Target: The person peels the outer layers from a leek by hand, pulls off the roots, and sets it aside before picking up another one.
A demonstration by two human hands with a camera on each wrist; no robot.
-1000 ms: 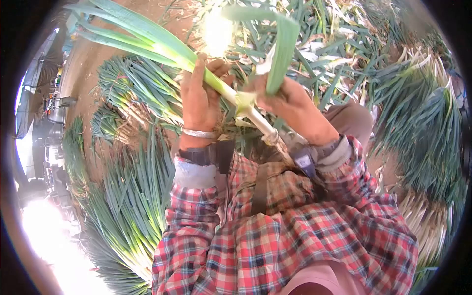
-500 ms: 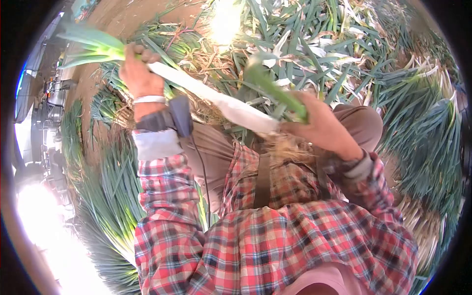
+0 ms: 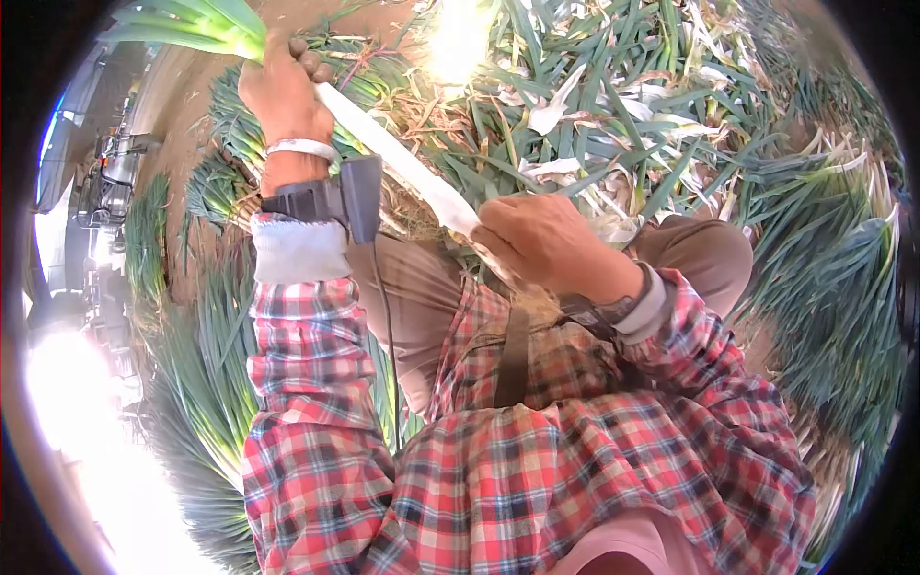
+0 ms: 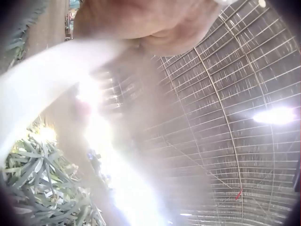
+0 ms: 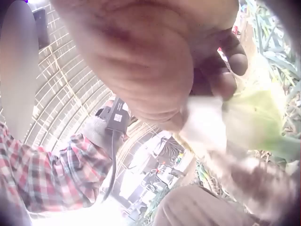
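Observation:
A leek (image 3: 398,163) with a long white shank runs slantwise across the head view. My left hand (image 3: 287,96) grips it at the upper end, where green leaves (image 3: 206,29) fan out beyond the fist. Toward the root end, my right hand (image 3: 551,240) has its fingers curled on the shank, and brownish roots (image 3: 532,299) hang just below it. In the left wrist view the white shank (image 4: 42,82) passes under the left hand (image 4: 150,23), blurred. Over in the right wrist view, a pale green piece of leaf (image 5: 256,115) shows beside the fingers of the right hand (image 5: 141,61).
Ahead spreads a heap of stripped leek leaves (image 3: 594,105). Leek bundles lie at the left (image 3: 206,355) and a large leek pile (image 3: 824,249) at the right. The person's bent knee (image 3: 700,254) is close by the right hand.
My left hand has moved up and left along the leek, to its leafy end. The green leaf in my right hand has gone from the head view; that hand now grips near the roots.

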